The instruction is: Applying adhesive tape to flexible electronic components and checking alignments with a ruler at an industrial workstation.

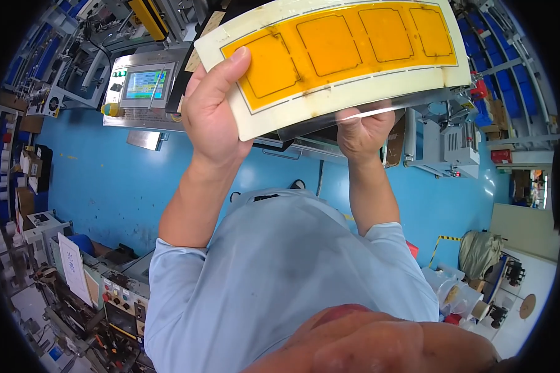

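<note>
Both my hands hold up a cream-white flexible sheet (342, 81) that carries an orange film (336, 43) marked with several dark rectangular outlines. My left hand (213, 115) grips the sheet's left end, thumb lying across the orange area. My right hand (362, 132) pinches the lower edge near the middle, where a clear transparent layer (330, 121) sticks out from under the white sheet. The sheet bows slightly and hides much of the machine behind it. My forearms rise from light blue short sleeves (280, 267).
A metal control panel with a small colour screen (144, 84) sits at the upper left. A white machine unit (454, 146) stands to the right. The floor (106, 180) is blue. A box with coloured push buttons (121, 298) is at the lower left, a grey-green bag (479, 252) at the right.
</note>
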Motion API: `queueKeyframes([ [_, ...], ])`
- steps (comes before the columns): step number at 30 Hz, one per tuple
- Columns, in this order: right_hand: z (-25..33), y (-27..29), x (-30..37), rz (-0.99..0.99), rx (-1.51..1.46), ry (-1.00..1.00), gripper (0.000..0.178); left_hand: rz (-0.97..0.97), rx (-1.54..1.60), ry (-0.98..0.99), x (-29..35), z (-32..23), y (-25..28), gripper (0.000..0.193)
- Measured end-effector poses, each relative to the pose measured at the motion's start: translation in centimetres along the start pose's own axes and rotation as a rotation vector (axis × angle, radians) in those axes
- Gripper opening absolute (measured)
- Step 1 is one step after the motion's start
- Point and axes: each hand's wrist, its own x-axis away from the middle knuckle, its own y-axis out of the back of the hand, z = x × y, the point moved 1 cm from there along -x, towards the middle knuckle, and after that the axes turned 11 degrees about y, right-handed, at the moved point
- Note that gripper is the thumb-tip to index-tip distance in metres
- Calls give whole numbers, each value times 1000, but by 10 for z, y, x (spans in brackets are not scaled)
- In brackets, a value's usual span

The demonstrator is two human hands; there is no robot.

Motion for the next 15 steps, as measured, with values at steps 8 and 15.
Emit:
queueKeyframes([
  [8, 15, -11, -6, -85, -97, -236, 29, -14, -127, -125, 7, 7, -10, 36],
  [15, 12, -22, -8, -198, -94, -407, 25, -30, -117, -214, 5, 32, -2, 33],
])
